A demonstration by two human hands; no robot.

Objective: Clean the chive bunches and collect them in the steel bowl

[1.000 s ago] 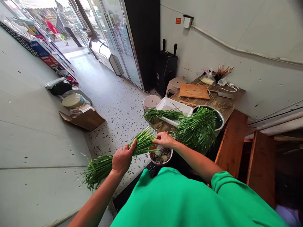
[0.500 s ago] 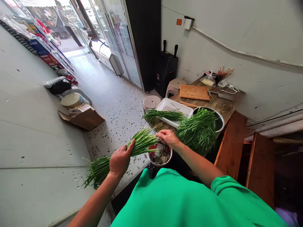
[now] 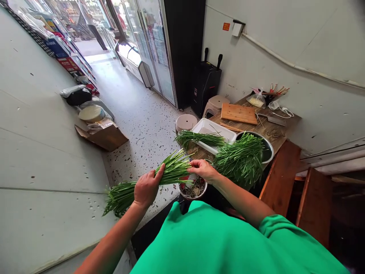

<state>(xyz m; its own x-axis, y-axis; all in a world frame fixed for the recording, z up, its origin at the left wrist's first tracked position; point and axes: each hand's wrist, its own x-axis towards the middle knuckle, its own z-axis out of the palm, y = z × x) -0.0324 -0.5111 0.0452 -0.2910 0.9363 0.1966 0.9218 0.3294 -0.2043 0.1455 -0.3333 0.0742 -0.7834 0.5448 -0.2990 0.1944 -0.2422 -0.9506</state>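
Stalk bundle point(image 3: 170, 172), gripped in left hand point(image 3: 146, 186), pinched by right hand point(image 3: 203, 170) at pale upper-right ends point(image 3: 181, 164), long axis slanting to leafy lower-left tips point(image 3: 114, 201), over speckled floor point(image 3: 142, 125) near wooden table point(image 3: 268, 130).

Green stalks point(image 3: 173, 171); white tray point(image 3: 212, 127); pale, dark-speckled floor point(image 3: 142, 118); red-brown bench point(image 3: 281, 179).

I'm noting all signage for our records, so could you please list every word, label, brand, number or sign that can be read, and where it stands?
No text can be read for certain.
Red sign on the wall: marks too small to read.
Label on the speaker: too small to read.
Blue box and red box: pale marks, too blurred to read.
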